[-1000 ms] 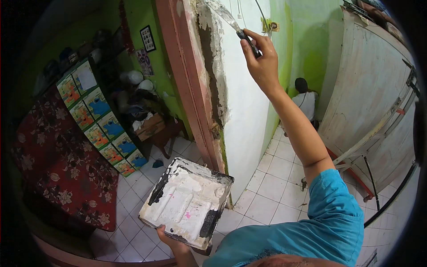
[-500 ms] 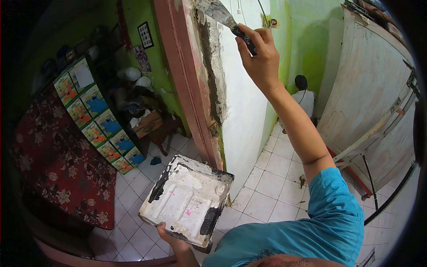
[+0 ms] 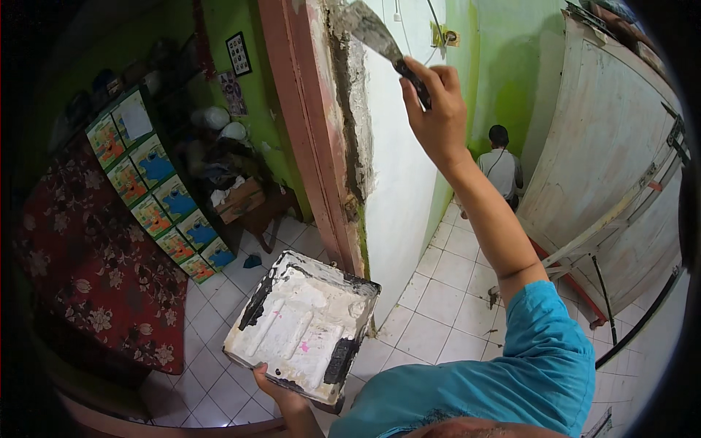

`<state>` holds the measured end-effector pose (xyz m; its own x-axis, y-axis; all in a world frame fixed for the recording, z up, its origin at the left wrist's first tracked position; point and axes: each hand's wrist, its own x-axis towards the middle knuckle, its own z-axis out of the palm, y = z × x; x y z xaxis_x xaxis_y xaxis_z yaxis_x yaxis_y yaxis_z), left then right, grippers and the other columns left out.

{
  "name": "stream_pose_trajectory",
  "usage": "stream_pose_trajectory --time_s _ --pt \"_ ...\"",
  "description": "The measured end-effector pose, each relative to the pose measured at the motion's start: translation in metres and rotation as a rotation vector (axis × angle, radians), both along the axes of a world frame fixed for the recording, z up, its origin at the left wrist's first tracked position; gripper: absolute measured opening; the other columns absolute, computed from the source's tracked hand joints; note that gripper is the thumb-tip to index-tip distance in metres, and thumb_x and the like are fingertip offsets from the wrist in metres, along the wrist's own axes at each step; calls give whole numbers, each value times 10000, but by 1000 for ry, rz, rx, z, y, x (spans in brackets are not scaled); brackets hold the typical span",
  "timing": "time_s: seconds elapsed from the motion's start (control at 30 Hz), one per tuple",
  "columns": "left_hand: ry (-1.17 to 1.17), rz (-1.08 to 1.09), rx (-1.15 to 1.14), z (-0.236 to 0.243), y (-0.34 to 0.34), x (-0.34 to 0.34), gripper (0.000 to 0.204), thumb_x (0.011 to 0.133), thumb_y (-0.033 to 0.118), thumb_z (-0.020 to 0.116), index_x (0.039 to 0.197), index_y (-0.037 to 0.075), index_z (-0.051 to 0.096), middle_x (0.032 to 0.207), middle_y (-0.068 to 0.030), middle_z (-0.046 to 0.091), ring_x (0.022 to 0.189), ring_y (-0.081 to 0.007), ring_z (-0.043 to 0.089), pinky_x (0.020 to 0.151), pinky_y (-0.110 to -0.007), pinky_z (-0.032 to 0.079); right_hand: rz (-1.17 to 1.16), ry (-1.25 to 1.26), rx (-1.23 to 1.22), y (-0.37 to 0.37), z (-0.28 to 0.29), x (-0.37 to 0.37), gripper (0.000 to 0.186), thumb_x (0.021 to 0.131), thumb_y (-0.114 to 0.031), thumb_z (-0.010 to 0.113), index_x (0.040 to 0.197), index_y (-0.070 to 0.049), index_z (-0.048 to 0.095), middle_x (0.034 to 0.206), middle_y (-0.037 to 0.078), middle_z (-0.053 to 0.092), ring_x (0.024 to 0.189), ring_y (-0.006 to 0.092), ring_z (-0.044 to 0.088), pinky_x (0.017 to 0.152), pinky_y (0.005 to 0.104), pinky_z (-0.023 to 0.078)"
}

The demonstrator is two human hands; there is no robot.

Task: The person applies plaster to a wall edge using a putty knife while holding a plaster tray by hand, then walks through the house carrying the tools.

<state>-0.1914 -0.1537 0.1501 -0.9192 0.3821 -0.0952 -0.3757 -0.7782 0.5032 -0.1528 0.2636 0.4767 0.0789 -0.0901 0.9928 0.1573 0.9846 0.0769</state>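
Note:
My right hand (image 3: 441, 117) is raised with its fingers wrapped round the dark handle of a putty knife (image 3: 374, 33). The knife's broad, smeared blade points up and left, close to the rough, plastered wall edge (image 3: 355, 109) beside a pinkish door frame (image 3: 296, 102). Whether the blade touches the plaster I cannot tell. Low in front of me, my left hand (image 3: 279, 390) grips the near edge of a black paint tray (image 3: 299, 321), thumb on the rim and fingers hidden underneath. White and beige filler coats the tray, with a small pink spot.
A person (image 3: 501, 169) in a pale top is low by the far green wall. Right stands a large whitish wooden panel (image 3: 584, 146) with metal bars. Through the doorway are a patterned drawer cabinet (image 3: 164, 190), a red floral cloth (image 3: 102, 270) and a small wooden table (image 3: 266, 212).
My right hand and the putty knife have shifted slightly right and down, the blade moving away from the door frame. The tray in my left hand has barely moved.

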Motion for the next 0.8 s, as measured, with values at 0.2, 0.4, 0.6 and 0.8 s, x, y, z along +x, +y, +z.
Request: stream_pose_trajectory --time_s 0.2,0.4,0.6,0.8 --pt "-15 12 -21 -4 1 1 793 816 422 499 1513 54 407 1487 -168 482 1363 -378 473 1135 -515 395 -36 -47 -26 -4 -2 -4 356 878 -135 772 1221 -209 711 935 48 598 687 203 628 577 346 521" --pt "-20 -13 -23 -6 -2 -1 791 822 437 501 1509 54 415 1483 -162 492 1354 -369 483 1131 -497 397 15 -101 -117 -1 -54 10 368 878 -120 771 1233 -191 706 941 74 598 704 220 637 593 354 528" --pt "-31 45 -100 -9 -2 1 790 819 431 508 1507 55 413 1475 -156 494 1348 -362 486 1118 -490 403 20 -25 -39 -1 -22 11 367 880 -113 772 1234 -170 696 948 77 602 695 225 635 605 344 530" --pt "-20 37 -41 5 3 16 795 810 416 515 1510 56 405 1464 -163 493 1347 -367 483 1112 -499 406 179 -47 -26 30 -8 11 367 892 -123 770 1249 -154 690 984 79 629 738 218 640 646 333 530"
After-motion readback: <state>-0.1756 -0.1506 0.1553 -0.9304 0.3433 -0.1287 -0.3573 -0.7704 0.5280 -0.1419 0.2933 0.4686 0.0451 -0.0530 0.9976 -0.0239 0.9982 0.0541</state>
